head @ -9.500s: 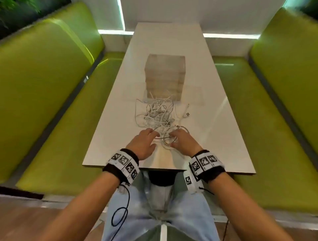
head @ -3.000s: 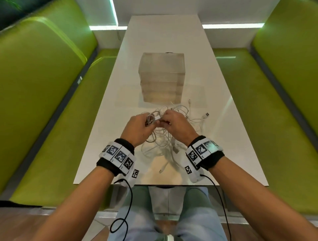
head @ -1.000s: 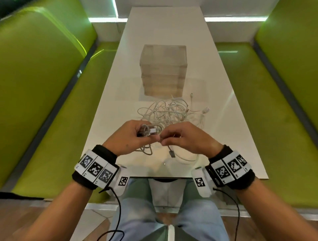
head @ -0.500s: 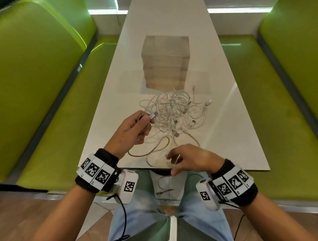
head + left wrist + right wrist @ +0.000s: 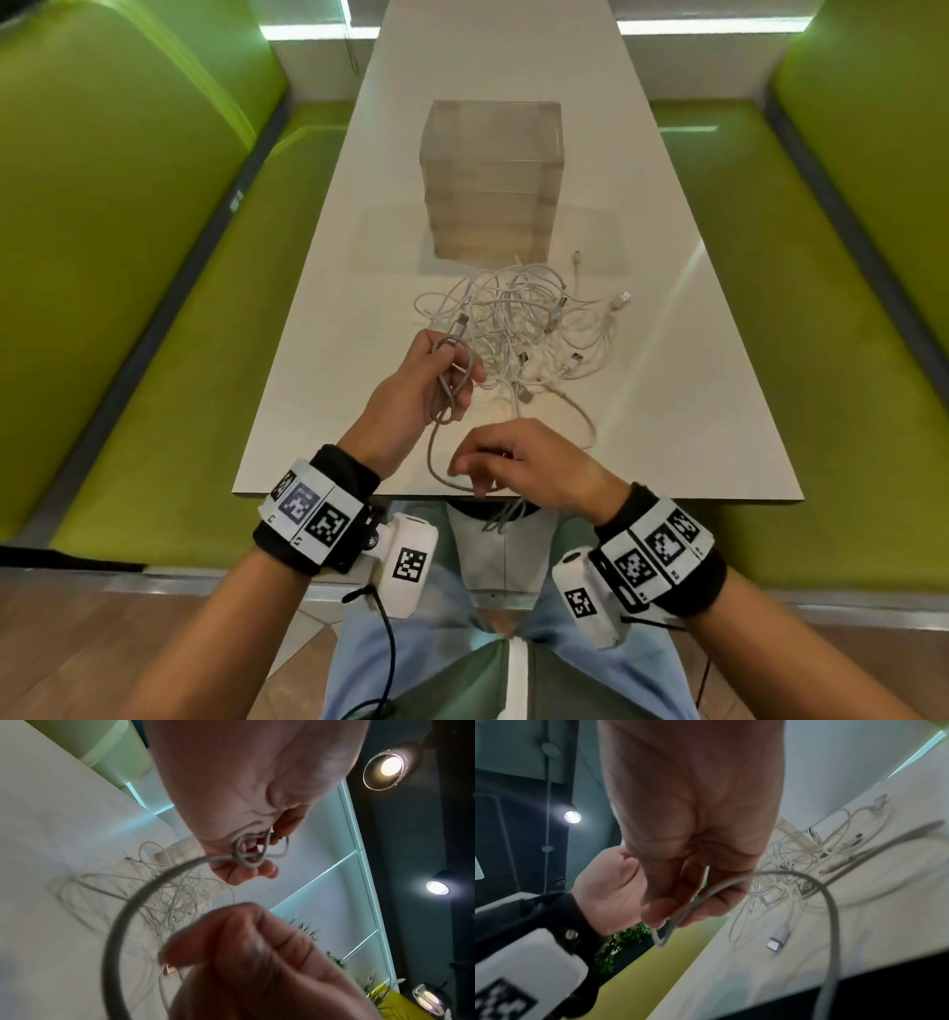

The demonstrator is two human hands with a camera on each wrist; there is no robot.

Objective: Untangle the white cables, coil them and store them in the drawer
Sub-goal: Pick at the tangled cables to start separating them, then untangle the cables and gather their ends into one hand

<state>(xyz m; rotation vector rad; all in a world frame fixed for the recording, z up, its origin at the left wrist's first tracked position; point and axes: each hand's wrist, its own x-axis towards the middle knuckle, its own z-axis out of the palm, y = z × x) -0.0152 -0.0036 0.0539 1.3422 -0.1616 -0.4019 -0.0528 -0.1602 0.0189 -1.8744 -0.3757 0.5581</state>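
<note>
A tangle of white cables [image 5: 518, 329] lies on the white table [image 5: 667, 411] in front of a clear drawer box [image 5: 490, 177]. My left hand [image 5: 436, 380] is raised over the near left of the pile and grips a few small loops of one white cable [image 5: 449, 383], seen close in the left wrist view as the coil [image 5: 250, 852]. From there the same cable [image 5: 436, 462] curves down to my right hand [image 5: 513, 465] near the table's front edge, which pinches it between thumb and fingers [image 5: 677, 910]. The cable's free end [image 5: 506, 516] hangs below the edge.
Green padded benches [image 5: 154, 257] run along both sides of the table, the right bench [image 5: 821, 334] too. Several loose plugs [image 5: 624, 298] stick out of the pile on its right. The table's front edge [image 5: 513, 496] is right under my right hand.
Over the last second my hands drew apart, then closed in again. The left hand now holds more loops of cable; the right hand slid along the cable at the front edge.
</note>
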